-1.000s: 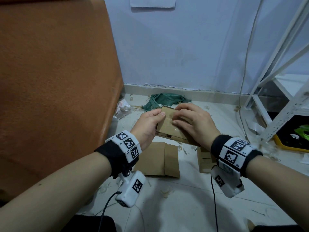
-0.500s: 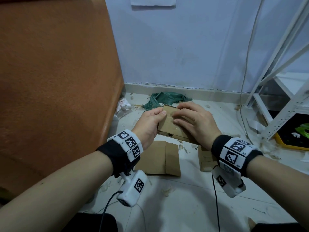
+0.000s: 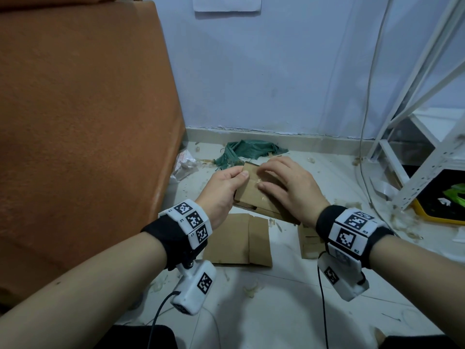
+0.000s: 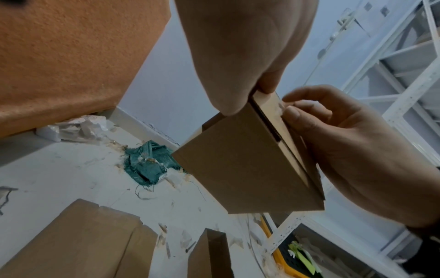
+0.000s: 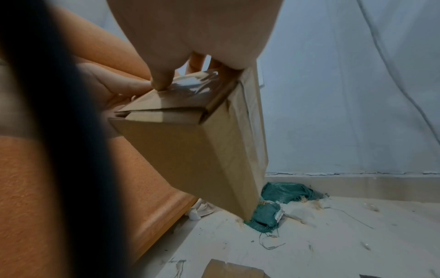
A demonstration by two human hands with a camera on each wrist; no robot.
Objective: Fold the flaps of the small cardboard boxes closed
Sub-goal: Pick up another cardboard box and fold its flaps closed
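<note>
I hold a small brown cardboard box (image 3: 251, 197) in the air over the floor with both hands. My left hand (image 3: 236, 182) pinches its left end, thumb on top; the left wrist view shows this hand (image 4: 247, 97) nipping the upper corner of the box (image 4: 238, 169). My right hand (image 3: 271, 182) lies over the box's right part with its fingers curled on the top face. In the right wrist view the thumb (image 5: 161, 82) presses on a folded flap with shiny tape, and the end flaps of the box (image 5: 197, 159) lie folded in.
A flattened cardboard piece (image 3: 239, 240) and another small box (image 3: 309, 243) lie on the white floor below my hands. A green cloth (image 3: 246, 149) is near the wall. Left stands an orange mattress (image 3: 88, 122), right a white metal rack (image 3: 427, 137) and a yellow tray (image 3: 440, 215).
Hardly anything differs: both hands keep hold of the box in the same spot, and the view has drifted slightly.
</note>
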